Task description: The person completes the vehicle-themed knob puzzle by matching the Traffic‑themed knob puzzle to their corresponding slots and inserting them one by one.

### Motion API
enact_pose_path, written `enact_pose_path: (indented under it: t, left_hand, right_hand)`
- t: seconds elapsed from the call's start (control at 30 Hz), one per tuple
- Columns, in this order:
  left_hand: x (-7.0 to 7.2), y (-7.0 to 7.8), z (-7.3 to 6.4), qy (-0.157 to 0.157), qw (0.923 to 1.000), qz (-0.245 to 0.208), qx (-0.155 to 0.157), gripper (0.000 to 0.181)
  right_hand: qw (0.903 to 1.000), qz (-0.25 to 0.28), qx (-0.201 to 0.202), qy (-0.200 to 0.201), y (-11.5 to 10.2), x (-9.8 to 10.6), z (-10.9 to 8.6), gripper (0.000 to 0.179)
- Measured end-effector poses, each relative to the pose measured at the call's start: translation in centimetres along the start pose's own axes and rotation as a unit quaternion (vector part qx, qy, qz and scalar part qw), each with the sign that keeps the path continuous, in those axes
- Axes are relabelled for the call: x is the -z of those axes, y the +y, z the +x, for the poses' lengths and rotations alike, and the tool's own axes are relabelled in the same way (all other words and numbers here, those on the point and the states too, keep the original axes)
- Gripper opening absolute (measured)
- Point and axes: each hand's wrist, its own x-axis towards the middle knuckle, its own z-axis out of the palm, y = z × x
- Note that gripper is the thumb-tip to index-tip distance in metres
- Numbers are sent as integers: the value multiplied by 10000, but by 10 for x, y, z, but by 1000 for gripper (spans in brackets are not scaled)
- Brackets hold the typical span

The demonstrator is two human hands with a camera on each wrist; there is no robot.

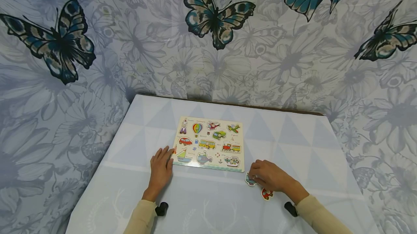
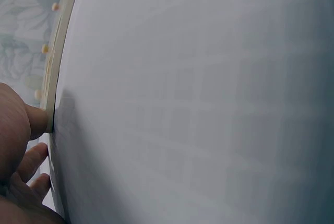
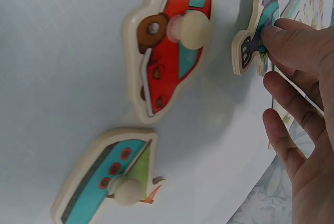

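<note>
A wooden knob puzzle board (image 1: 224, 161) printed with vehicles lies on the table. My left hand (image 1: 160, 165) rests at the board's left edge, fingers extended; in the left wrist view, the thumb (image 2: 35, 121) touches its rim. My right hand (image 1: 270, 176), just off the board's lower right corner, pinches a teal and purple puzzle piece (image 3: 255, 33); its knob is hidden by the fingers. Beside this hand lie a red car piece (image 3: 175, 51) and a teal boat piece (image 3: 112, 177), both with round knobs. In the head view the boat piece cannot be made out.
The white patterned table (image 1: 130, 183) ends at a dark back edge against a butterfly-print wall covering (image 1: 215, 67). Black wrist devices (image 1: 161, 209) show at both sleeves. Small knobs (image 2: 45, 49) stand up along the board in the left wrist view.
</note>
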Motion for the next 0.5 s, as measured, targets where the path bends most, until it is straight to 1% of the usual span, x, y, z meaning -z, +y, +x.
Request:
enact_pose_path:
  t: [0.13, 0.33, 0.5]
  left_hand:
    - [-2, -2, -1, 16, 10000, 6, 8, 39]
    - [-1, -1, -1, 40, 10000, 3, -15, 39]
    - [0, 0, -1, 27, 10000, 49, -10, 40]
  right_hand:
    - [9998, -50, 136, 129, 0, 3, 3, 16]
    - [9999, -71, 89, 89, -1, 4, 10, 13]
    - [9991, -143, 293, 284, -3, 7, 21, 13]
